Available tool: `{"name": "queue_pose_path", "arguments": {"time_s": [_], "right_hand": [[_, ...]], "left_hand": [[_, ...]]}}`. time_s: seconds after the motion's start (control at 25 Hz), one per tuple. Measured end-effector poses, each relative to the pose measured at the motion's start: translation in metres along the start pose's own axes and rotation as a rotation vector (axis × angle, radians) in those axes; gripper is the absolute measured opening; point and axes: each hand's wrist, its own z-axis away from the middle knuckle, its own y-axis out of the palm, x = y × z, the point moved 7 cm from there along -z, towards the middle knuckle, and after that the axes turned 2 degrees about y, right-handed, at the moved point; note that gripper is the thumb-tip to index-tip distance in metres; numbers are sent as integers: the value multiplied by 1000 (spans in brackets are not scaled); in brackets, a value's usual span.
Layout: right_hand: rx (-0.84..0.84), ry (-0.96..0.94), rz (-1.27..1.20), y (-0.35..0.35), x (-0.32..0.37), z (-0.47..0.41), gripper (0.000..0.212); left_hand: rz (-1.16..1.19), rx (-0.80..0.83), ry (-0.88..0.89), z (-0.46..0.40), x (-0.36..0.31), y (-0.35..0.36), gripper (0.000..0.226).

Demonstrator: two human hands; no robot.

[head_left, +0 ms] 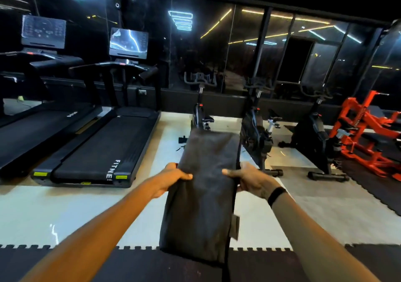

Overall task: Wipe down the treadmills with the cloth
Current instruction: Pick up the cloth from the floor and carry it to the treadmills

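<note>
Long dark grey cloth [206,190] in the middle, folded, left hand [173,178] and right hand [249,178] gripping its sides, treadmills [104,143] upper left

Far-left treadmill [32,130] cut by frame edge; belt text illegible.

Dim gym; ceiling strips glare in the mirror wall [217,43]; wide-angle bending at edges.

You're in a gym: treadmills [102,143] lined up on the left, spin bikes [256,130] along a mirrored wall [217,49], an orange weight machine [366,130], foam floor mats [368,197].
</note>
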Motion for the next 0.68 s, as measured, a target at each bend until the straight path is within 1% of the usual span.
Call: {"name": "queue_pose_path", "arguments": {"time_s": [0.04,0.08,0.12,0.16,0.24,0.32,0.48,0.68], "right_hand": [[-51,43,-32,-1,-15,-2,26],[-128,76,-93,-8,-25,-4,17],[-189,93,-167,-15,-28,-6,9],[-220,74,-248,-21,-25,-9,8],[-254,-14,-347,-27,-11,-11,19],[-292,-98,-362,-29,3,-8,26],[-325,-192,-293,-35,18,-6,28],[-326,-267,-233,-35,43,3,31]], "left_hand": [[10,-76,-18,-1,9,0,46],[7,-157,-18,-2,12,-3,28],[23,-214,-21,-3,8,-8,18],[71,-260,-6,-5,1,-12,17],[151,-315,54,-6,-19,-21,7],[120,-316,121,-4,-38,-22,7],[77,-361,226,2,-60,-29,12],[-51,-401,344,2,-82,-39,34]]}}
